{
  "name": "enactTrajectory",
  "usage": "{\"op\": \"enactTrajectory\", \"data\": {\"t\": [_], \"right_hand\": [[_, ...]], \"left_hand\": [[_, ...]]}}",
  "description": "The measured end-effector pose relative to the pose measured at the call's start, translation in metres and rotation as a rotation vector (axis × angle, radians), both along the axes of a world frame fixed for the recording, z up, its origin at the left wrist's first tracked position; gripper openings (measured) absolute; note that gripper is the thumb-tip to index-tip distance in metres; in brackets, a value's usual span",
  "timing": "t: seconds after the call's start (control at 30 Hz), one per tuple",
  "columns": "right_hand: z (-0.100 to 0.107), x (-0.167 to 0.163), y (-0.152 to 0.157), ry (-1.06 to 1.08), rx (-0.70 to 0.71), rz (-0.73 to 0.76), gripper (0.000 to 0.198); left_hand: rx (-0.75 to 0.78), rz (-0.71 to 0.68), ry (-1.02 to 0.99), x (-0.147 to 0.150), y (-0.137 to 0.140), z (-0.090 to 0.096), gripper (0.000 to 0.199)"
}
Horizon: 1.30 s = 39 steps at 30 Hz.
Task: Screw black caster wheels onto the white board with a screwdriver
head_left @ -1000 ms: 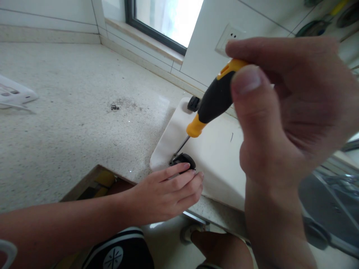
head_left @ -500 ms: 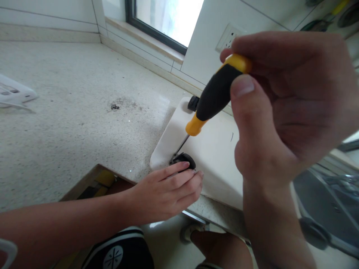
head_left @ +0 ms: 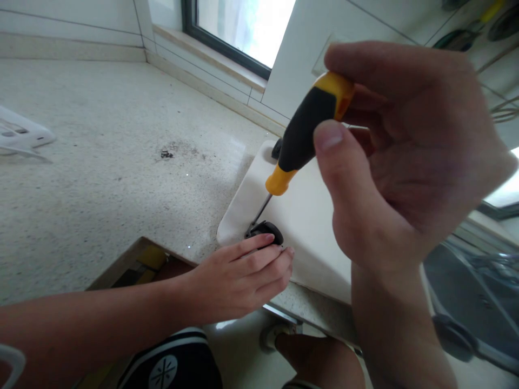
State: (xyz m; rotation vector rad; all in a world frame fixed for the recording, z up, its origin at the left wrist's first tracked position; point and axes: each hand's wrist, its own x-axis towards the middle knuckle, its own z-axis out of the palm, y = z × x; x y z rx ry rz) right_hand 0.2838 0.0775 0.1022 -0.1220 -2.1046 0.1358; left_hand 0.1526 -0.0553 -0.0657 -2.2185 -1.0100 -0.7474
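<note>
My right hand (head_left: 389, 146) grips a yellow-and-black screwdriver (head_left: 306, 129) by its handle, thumb and fingers around the upper part. The screwdriver tilts down to the left, and its metal tip meets the edge of a black caster wheel (head_left: 267, 231). That wheel sits near the corner of a white board (head_left: 312, 216) with rounded corners. Pressing the wheel against the board, my left hand (head_left: 247, 270) has its fingers curled over it and hides part of it. Partly behind the screwdriver, a second black fitting (head_left: 276, 148) is at the board's far corner.
The board lies on a speckled countertop (head_left: 121, 189) with dark specks (head_left: 167, 154) on it. A white plastic object (head_left: 22, 135) lies at the far left. An open drawer (head_left: 146, 259) shows below the edge. A sink (head_left: 478, 297) is at the right, a window (head_left: 243, 32) behind.
My right hand has turned on the screwdriver handle and shifted slightly left, the handle tilting with it. The left hand, caster wheel and board stay in place.
</note>
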Motion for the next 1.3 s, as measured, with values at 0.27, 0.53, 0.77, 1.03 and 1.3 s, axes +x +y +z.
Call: {"op": "enactTrajectory", "data": {"t": [0.27, 0.53, 0.77, 1.03, 1.3], "right_hand": [[-0.006, -0.009, -0.01, 0.021, -0.097, -0.008, 0.046], [-0.005, -0.007, -0.011, -0.182, -0.092, -0.235, 0.038], [-0.002, -0.003, -0.013, -0.115, -0.054, -0.16, 0.028], [-0.004, -0.007, -0.006, -0.049, 0.069, -0.147, 0.028], [-0.01, -0.01, 0.001, 0.111, 0.071, -0.225, 0.011]], "left_hand": [[0.013, 0.003, 0.01, -0.001, 0.001, 0.0, 0.036], [0.008, 0.001, 0.016, -0.002, 0.0, -0.001, 0.037], [0.021, 0.002, 0.015, -0.001, 0.001, -0.001, 0.039], [0.009, 0.013, 0.017, -0.001, 0.0, -0.002, 0.038], [0.019, 0.008, 0.037, -0.002, 0.001, 0.001, 0.038]]}}
